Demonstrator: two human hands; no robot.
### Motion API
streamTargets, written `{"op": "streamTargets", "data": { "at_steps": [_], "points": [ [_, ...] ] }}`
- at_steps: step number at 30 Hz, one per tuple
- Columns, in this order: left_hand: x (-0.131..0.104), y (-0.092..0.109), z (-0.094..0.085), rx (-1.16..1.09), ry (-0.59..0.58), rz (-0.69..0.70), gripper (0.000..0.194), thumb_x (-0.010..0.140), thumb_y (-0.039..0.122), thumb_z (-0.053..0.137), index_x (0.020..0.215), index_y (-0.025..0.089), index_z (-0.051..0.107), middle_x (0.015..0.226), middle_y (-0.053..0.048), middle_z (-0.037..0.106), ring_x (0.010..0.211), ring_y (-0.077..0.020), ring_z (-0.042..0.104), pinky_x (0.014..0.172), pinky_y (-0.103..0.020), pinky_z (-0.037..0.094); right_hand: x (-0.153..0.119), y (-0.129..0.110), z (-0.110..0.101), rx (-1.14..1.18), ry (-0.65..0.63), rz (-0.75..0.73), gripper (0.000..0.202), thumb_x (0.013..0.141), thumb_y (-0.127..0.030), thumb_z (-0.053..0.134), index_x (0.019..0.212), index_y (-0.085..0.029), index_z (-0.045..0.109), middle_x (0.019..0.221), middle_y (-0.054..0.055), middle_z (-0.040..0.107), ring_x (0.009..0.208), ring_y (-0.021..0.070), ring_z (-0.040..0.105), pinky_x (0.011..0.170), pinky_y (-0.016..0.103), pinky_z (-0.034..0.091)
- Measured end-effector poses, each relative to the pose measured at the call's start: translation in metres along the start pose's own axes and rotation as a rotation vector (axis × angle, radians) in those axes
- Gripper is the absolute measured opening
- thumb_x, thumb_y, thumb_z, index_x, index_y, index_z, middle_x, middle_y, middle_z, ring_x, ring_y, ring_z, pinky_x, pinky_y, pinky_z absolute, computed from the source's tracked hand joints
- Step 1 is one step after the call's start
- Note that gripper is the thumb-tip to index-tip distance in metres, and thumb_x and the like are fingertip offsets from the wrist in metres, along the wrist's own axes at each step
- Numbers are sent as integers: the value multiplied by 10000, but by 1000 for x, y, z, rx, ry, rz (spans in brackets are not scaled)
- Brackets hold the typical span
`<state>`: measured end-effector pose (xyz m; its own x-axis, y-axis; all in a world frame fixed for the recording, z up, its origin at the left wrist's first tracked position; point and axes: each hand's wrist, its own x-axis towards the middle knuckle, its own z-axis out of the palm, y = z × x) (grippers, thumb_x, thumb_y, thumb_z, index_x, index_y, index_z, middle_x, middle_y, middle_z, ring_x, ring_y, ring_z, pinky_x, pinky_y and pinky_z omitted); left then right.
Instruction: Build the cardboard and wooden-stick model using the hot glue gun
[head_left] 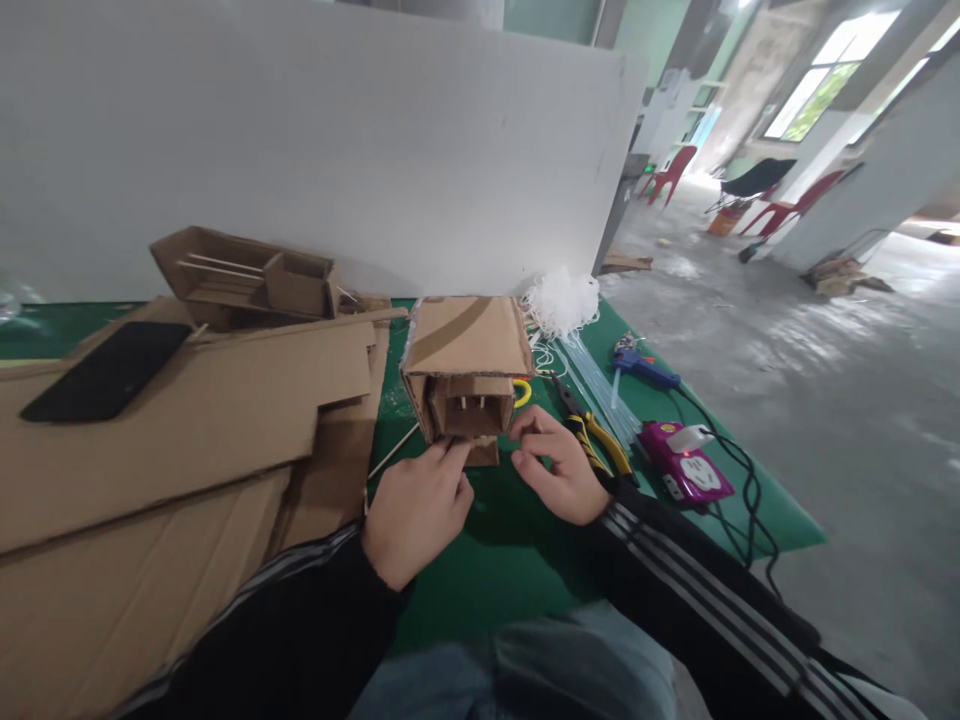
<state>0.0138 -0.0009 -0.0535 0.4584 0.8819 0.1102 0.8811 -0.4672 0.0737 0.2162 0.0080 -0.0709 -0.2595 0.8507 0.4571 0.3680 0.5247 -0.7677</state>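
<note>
A brown cardboard box with an opening in its front stands on the green table. Inside the opening, a smaller cardboard part and short light sticks show. My left hand touches the box's lower front edge with outstretched fingers, its thumb apart. A small cardboard piece sits below the opening, by those fingertips. My right hand is just right of the box, fingers loosely bent and parted from the thumb, with nothing visible between them. Behind it lie a yellow ring-shaped item and yellow-and-black pliers.
Cardboard sheets, a black phone-like slab and another cardboard construction occupy the left. Clear glue sticks, a blue glue gun, white string and a purple power strip with cables lie right. A white panel stands behind.
</note>
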Motion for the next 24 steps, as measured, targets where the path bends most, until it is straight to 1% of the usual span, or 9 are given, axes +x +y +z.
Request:
{"op": "streamTargets", "data": {
  "at_steps": [2, 4, 7, 9, 10, 13, 15, 19, 24],
  "points": [
    [0, 0, -1, -2, -10, 0, 330, 929, 193, 459, 1234, 210, 583, 1135, -57, 712, 880, -254, 719, 691, -363, 544, 0, 3, -5, 217, -42, 73, 352, 834, -221, 553, 490, -197, 480, 906, 71, 620, 780, 181, 594, 688, 322, 465],
    [0, 1, -1, -2, -8, -7, 337, 930, 195, 457, 1246, 205, 576, 1173, -68, 702, 884, -251, 718, 688, -357, 542, 0, 7, -8, 396, -115, 193, 384, 826, -256, 532, 460, -199, 432, 872, 74, 668, 649, 159, 604, 553, 290, 446],
    [1, 1, 0, -1, -8, -16, 362, 930, 193, 455, 1276, 198, 563, 1229, -81, 684, 897, -247, 718, 691, -353, 542, -2, 10, -7, 447, -170, 311, 410, 868, -336, 475, 487, -224, 373, 606, 22, 606, 443, 123, 503, 415, 248, 333],
    [1, 1, 0, 2, -13, -19, 367, 930, 196, 458, 1282, 193, 563, 1219, -85, 688, 907, -253, 718, 698, -357, 544, -2, 8, -3, 324, -136, 303, 384, 890, -339, 499, 534, -221, 416, 505, -32, 498, 433, 107, 441, 447, 240, 305],
    [1, 1, 0, 5, -16, -20, 369, 928, 196, 463, 1283, 193, 564, 1208, -84, 693, 904, -256, 718, 695, -359, 544, -2, 7, 0, 197, -125, 277, 332, 891, -325, 525, 584, -212, 470, 511, -43, 491, 460, 106, 437, 480, 241, 305],
    [1, 1, 0, 16, -7, -24, 388, 923, 192, 475, 1303, 204, 555, 1195, -75, 702, 881, -256, 722, 679, -355, 542, 0, 3, 9, -334, -179, 165, 116, 904, -278, 537, 881, -197, 617, 701, -5, 650, 594, 132, 543, 575, 257, 325],
    [1, 1, 1, 19, 8, -17, 397, 925, 188, 471, 1313, 208, 549, 1199, -69, 703, 882, -253, 724, 676, -351, 543, 1, 2, 13, -584, -267, 113, 182, 939, -255, 484, 1042, -198, 622, 870, 39, 727, 692, 162, 629, 600, 271, 336],
    [2, 1, 1, 13, 20, -9, 411, 924, 187, 464, 1328, 207, 536, 1208, -61, 699, 894, -251, 722, 676, -351, 548, 2, 3, 16, -744, -396, 70, 219, 984, -253, 432, 1119, -203, 597, 1032, 59, 748, 847, 192, 695, 622, 278, 362],
    [1, 1, 2, 12, 16, -6, 417, 921, 188, 465, 1331, 215, 530, 1226, -61, 691, 895, -241, 721, 681, -340, 547, 3, 0, 16, -770, -434, 80, 237, 990, -262, 434, 1167, -204, 581, 1116, 69, 735, 899, 209, 707, 645, 287, 400]
  ]
}}
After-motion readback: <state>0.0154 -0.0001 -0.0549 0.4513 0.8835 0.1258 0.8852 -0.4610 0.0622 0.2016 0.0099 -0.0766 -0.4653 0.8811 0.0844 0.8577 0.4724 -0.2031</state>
